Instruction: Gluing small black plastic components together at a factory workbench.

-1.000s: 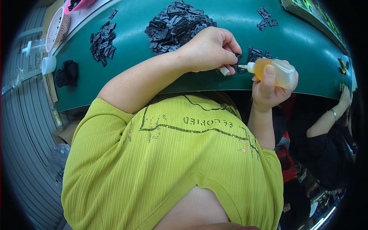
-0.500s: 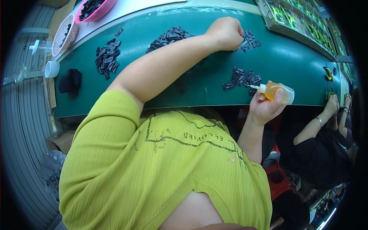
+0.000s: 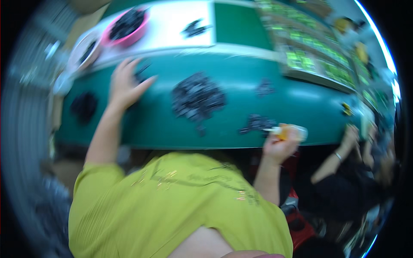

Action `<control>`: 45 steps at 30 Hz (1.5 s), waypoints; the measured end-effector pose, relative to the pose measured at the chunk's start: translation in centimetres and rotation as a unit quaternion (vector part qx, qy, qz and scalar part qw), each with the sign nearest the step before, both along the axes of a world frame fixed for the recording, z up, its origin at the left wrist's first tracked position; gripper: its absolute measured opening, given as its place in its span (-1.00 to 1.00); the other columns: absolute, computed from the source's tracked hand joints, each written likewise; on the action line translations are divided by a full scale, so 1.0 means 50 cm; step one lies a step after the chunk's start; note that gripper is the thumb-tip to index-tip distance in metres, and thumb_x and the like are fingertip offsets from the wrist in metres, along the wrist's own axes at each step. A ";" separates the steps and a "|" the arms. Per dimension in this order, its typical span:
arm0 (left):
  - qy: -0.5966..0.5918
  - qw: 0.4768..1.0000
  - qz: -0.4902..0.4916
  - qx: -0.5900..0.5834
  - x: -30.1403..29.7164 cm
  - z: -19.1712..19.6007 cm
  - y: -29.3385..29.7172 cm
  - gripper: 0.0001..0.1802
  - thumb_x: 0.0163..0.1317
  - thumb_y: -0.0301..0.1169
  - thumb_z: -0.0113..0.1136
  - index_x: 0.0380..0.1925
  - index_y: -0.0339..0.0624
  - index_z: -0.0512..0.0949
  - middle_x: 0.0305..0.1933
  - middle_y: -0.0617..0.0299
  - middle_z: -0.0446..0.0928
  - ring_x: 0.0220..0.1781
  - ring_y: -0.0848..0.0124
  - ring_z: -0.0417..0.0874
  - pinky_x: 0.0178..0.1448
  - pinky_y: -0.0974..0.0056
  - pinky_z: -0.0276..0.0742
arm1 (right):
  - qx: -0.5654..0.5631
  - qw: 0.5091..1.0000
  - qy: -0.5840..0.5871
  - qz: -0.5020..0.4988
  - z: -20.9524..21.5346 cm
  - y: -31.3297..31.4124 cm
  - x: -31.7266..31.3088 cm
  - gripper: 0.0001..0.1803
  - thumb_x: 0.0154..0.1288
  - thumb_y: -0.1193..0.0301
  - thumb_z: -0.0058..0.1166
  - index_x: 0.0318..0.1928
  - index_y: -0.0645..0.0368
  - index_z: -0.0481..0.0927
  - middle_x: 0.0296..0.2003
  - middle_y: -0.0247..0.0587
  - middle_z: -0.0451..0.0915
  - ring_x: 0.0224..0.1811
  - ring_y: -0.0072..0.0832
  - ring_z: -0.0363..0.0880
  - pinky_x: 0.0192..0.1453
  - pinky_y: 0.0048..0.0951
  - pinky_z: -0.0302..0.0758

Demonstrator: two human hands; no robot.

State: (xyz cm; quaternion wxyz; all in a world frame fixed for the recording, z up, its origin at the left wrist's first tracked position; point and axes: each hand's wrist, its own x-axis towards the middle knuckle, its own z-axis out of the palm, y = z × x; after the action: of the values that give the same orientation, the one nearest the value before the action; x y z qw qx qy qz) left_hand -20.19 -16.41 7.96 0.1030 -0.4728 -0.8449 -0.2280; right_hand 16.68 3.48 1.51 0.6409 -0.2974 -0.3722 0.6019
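Note:
My left hand is over the far left of the green table, fingers spread and nothing seen in it. Beneath and beside it a few small black pieces show; the hand covers the rest of that pile. In my right hand, by the near edge, is a clear squeeze bottle of amber liquid, tilted on its side. Its white nozzle points left, close to a pile of black clip-like parts. A larger black heap lies mid-table, with a small group farther right. Motion blurs everything.
A pink bowl of black parts and a pale basket stand at the back left. More black parts lie on a white board. A tray of bright green items fills the back right. Another person's hand is at right.
My left hand has swung from the far right group to the left pile, its fingers now spread. The right hand still holds the bottle. The whole view has shifted, showing more of the table's far side.

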 end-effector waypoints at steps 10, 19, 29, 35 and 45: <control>-0.007 0.989 -0.008 -0.148 -0.023 -0.055 -0.065 -0.25 0.03 0.03 0.26 0.21 -0.05 0.38 0.40 -0.07 0.15 0.46 -0.08 0.03 0.46 -0.10 -0.06 | 0.012 0.998 0.057 0.029 0.055 -0.056 -0.018 -0.91 0.26 0.42 -0.02 -0.27 0.10 0.37 -0.52 -0.30 0.47 -0.74 -0.67 0.26 -0.71 -0.65 0.26; -0.064 0.990 -0.089 0.086 -0.041 -0.110 0.024 -0.53 0.05 -0.05 0.29 -0.17 -0.15 0.56 0.18 -0.18 0.37 0.25 -0.05 0.36 0.27 0.06 0.32 | 0.000 1.000 -0.006 -0.001 0.066 -0.048 0.026 -0.80 0.25 0.29 0.03 -0.30 0.18 0.46 -0.45 -0.17 0.55 -0.72 -0.67 0.24 -0.66 -0.65 0.27; -0.137 0.987 0.087 -0.005 -0.172 -0.059 0.074 -0.60 -0.04 -0.08 0.35 -0.36 -0.17 0.63 -0.30 0.12 0.63 -0.21 0.19 0.64 -0.08 0.19 0.51 | 0.001 0.999 -0.022 0.043 0.060 -0.051 0.005 -0.73 0.27 0.26 0.03 -0.26 0.25 0.43 -0.41 -0.13 0.54 -0.71 -0.64 0.25 -0.65 -0.66 0.23; -0.219 0.944 0.143 -0.203 -0.172 -0.037 0.123 -0.44 -0.15 -0.10 0.45 -0.16 -0.21 0.64 -0.06 0.00 0.61 0.03 0.09 0.60 0.08 0.14 0.48 | -0.003 0.998 -0.015 0.054 0.062 -0.043 0.005 -0.73 0.27 0.26 0.02 -0.24 0.25 0.43 -0.40 -0.13 0.54 -0.70 -0.64 0.26 -0.65 -0.66 0.22; -0.364 0.929 -0.009 0.063 -0.040 0.034 0.154 -0.71 0.09 -0.53 0.22 -0.15 -0.35 0.51 -0.51 0.28 0.53 -0.53 0.55 0.51 -0.44 0.50 0.43 | -0.078 0.992 0.053 0.080 0.038 -0.018 0.012 -0.70 0.27 0.20 0.03 -0.23 0.22 0.50 -0.38 -0.06 0.60 -0.73 -0.64 0.25 -0.64 -0.61 0.25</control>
State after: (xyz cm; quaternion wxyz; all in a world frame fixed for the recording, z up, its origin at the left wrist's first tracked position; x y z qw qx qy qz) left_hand -22.21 -8.73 9.68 -0.1842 -0.3577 -0.8039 -0.4380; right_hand 17.31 2.58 3.39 0.5845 -0.2834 -0.3125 0.6931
